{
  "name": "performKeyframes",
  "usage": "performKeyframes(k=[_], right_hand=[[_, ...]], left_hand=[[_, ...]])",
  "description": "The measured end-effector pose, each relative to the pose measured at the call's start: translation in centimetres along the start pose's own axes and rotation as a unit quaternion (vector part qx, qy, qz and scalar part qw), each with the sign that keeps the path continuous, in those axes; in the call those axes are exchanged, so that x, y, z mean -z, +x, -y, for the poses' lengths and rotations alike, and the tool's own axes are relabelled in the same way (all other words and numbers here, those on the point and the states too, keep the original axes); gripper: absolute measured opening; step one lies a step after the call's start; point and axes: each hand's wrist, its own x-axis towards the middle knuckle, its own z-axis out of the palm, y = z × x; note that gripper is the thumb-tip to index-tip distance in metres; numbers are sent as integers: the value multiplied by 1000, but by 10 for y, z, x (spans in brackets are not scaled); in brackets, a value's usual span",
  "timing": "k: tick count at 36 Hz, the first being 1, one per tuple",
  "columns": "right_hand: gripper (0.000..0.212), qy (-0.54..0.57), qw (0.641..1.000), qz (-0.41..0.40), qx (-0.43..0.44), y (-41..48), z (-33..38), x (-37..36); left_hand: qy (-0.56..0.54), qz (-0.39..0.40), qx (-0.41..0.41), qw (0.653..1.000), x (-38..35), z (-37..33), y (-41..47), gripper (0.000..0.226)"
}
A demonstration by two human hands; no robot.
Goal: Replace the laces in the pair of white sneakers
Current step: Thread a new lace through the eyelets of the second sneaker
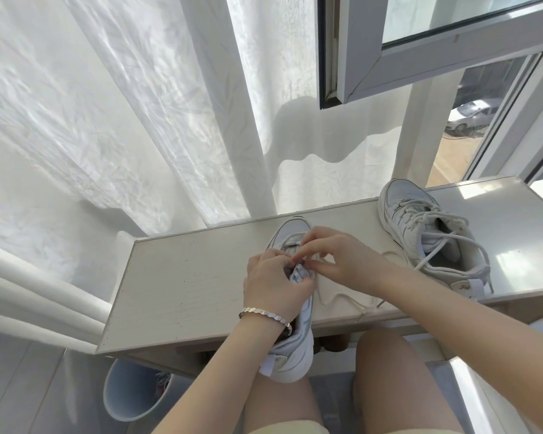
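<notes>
A white sneaker [290,355] lies toe-away on the pale table [185,277], its heel hanging over the near edge above my knee. My left hand [275,283], with a silver bracelet on the wrist, grips the sneaker's tongue and eyelet area. My right hand [336,258] pinches the white lace [290,239] at the eyelets near the toe. A loose white lace [342,297] trails over the table to the right of the shoe. The second white sneaker [427,233] stands at the table's right, laced, with loose lace ends.
White curtains [107,120] hang behind the table. An open window sash [420,48] juts in at the upper right, above the second sneaker. A pale blue bin [129,393] stands on the floor under the table's left. My bare knees are below the near edge.
</notes>
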Motion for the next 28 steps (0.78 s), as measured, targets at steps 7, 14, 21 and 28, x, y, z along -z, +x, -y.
performKeyframes(k=[7,14,21,28], right_hand=[[15,-86,991,76,61,15,7,16],[23,-204,962,-44,178,10,0,4],[19,-194,934,-211,213,-1,-13,-24],[9,-144,923,-260,245,-13,-8,-32]], left_hand=[[-49,1,-5,999,-2,9,8,7],[-71,-10,-11,997,-3,11,8,6],[-74,-16,-18,997,-2,9,7,4],[-86,-27,-14,996,-4,9,10,22]])
